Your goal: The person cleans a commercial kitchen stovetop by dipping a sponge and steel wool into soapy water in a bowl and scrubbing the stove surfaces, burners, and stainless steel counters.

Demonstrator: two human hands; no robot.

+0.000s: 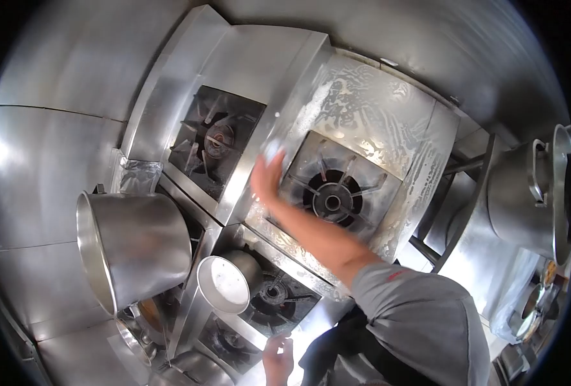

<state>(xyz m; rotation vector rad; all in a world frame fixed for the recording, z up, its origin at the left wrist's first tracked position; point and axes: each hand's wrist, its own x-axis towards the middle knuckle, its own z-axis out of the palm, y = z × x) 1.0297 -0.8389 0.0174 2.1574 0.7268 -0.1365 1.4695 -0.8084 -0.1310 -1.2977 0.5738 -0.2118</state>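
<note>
My right hand (267,175) reaches over the metal strip between two burners, its fingers closed round something whitish and blurred (273,152) that I cannot make out. Beside it, a square burner plate with a round burner (332,202) is set in a steel stove top (375,116) streaked with wet suds. To the other side of this hand lies a dark burner recess (218,141). My left hand (278,360) is low in the view near the front burners, fingers loosely bent and apart, with nothing visible in them.
A large steel pot (137,248) lies tilted at the left. Near the front burners is a smaller pot (224,284) with whitish contents. Another big pot (524,196) stands on the right, past a steel shelf edge (469,212). More pans (192,370) are at the bottom left.
</note>
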